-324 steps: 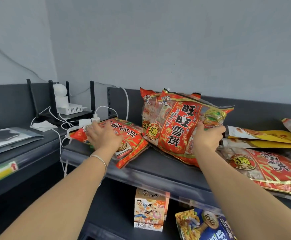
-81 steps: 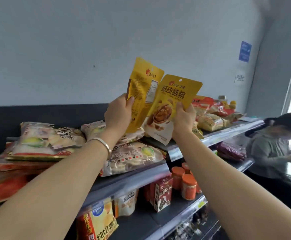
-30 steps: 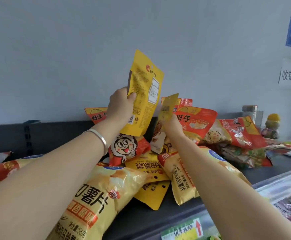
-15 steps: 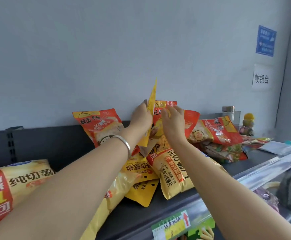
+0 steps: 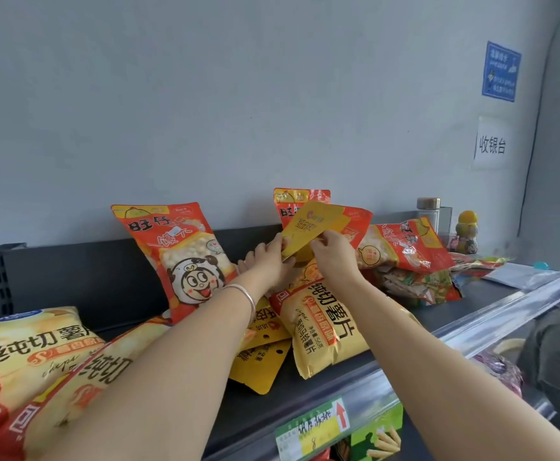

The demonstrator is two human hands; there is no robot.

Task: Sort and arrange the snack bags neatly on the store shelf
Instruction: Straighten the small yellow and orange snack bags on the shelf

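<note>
Yellow chip bags (image 5: 22,354) lie flat at the left end of the shelf (image 5: 471,304). Next to them a red bag (image 5: 178,257) leans upright against the back panel. The left hand (image 5: 268,264) pinches the lower left edge of a yellow pouch (image 5: 315,224), and the right hand (image 5: 333,257) pinches its lower edge just beside. The pouch is held tilted above the mid-shelf pile, in front of a second red bag (image 5: 300,197). Further right more red bags (image 5: 405,244) lie heaped, then a jar (image 5: 429,207) stands.
</note>
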